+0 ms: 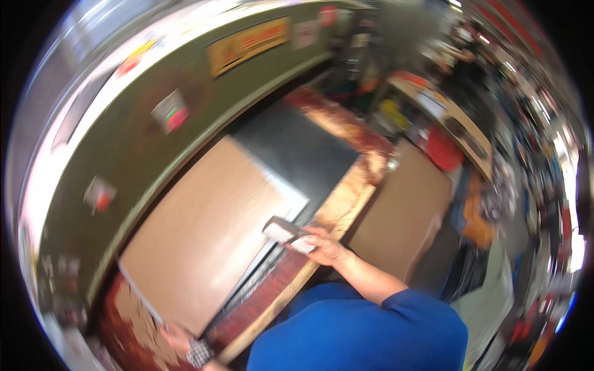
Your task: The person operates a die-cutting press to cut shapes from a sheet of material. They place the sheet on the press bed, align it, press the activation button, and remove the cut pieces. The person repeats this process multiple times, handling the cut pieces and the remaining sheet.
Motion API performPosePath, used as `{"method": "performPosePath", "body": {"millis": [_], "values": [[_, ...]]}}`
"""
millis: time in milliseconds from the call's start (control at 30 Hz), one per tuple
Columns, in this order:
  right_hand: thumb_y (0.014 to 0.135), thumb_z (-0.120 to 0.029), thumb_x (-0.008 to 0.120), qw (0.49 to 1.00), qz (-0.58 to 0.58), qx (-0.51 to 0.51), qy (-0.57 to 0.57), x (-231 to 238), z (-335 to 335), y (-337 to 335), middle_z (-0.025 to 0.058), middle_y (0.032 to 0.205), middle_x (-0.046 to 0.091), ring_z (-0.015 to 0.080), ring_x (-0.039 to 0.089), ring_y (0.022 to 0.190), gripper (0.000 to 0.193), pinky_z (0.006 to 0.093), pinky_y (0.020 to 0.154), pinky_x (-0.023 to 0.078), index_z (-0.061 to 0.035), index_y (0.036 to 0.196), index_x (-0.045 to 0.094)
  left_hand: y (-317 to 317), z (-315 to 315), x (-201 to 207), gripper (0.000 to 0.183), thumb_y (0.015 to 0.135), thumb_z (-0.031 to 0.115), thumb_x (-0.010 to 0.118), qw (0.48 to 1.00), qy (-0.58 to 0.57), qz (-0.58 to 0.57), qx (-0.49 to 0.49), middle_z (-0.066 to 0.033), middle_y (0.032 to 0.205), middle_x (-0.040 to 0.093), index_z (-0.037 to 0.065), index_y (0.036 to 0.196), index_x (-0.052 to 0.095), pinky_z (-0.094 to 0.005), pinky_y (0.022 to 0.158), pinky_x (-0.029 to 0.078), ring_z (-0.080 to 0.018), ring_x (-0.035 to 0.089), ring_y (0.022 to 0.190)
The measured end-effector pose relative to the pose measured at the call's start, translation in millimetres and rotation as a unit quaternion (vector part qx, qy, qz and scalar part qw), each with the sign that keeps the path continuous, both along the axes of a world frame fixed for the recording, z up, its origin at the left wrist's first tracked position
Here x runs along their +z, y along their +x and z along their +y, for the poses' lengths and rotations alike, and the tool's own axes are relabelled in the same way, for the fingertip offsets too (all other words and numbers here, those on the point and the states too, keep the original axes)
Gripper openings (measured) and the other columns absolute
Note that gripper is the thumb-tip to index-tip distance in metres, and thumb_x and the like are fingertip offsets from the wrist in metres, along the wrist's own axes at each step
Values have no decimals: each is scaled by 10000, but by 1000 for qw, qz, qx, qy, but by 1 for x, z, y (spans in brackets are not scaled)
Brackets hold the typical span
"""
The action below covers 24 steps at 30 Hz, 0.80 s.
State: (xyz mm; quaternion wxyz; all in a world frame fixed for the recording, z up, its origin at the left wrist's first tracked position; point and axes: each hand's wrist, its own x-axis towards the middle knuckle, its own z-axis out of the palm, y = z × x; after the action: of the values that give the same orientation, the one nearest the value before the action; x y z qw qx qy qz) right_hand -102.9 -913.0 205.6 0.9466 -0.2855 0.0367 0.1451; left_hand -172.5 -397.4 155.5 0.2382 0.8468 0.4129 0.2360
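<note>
My right hand (325, 246) grips a dark, block-shaped object (281, 230) with pale faces; blur hides its exact kind. It is held over the near edge of a large brown sheet (198, 229). The sheet lies flat on the worktable, with a whitish layer (291, 196) showing along its right end. At the sheet's lower-left corner is my left hand (176, 337), wearing a checkered band at the wrist. Its fingers are smeared by motion at the sheet's edge, so their hold is unclear.
The table has a worn, dark-red and bare-wood rim (346, 207). A dark flat panel (297, 145) lies beyond the sheet. Behind stands a green machine wall (124, 154) with a yellow sign (247, 44). To the right are a brown board (402, 204) and a wooden bench (458, 120).
</note>
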Motion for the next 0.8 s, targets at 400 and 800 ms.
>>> {"method": "performPosePath", "body": {"millis": [400, 800], "values": [[802, -90, 743, 865, -247, 201, -389, 31, 215, 57, 173, 1291, 592, 221, 554, 1208, 586, 321, 1050, 396, 50, 1327, 520, 4, -45, 29, 222, 915, 210, 604, 995, 88, -37, -11, -165, 658, 630, 164, 1131, 620, -480, 545, 467, -380, 625, 606], [647, -71, 818, 594, -552, 51, -584, -7, 358, -5, 300, 1382, 398, 499, 373, 1308, 854, 513, 1083, 369, -5, 1397, 416, 4, -38, 27, 226, 895, 130, 590, 990, 92, -101, -33, -142, 704, 662, 104, 1111, 653, -452, 559, 494, -343, 648, 626]]}}
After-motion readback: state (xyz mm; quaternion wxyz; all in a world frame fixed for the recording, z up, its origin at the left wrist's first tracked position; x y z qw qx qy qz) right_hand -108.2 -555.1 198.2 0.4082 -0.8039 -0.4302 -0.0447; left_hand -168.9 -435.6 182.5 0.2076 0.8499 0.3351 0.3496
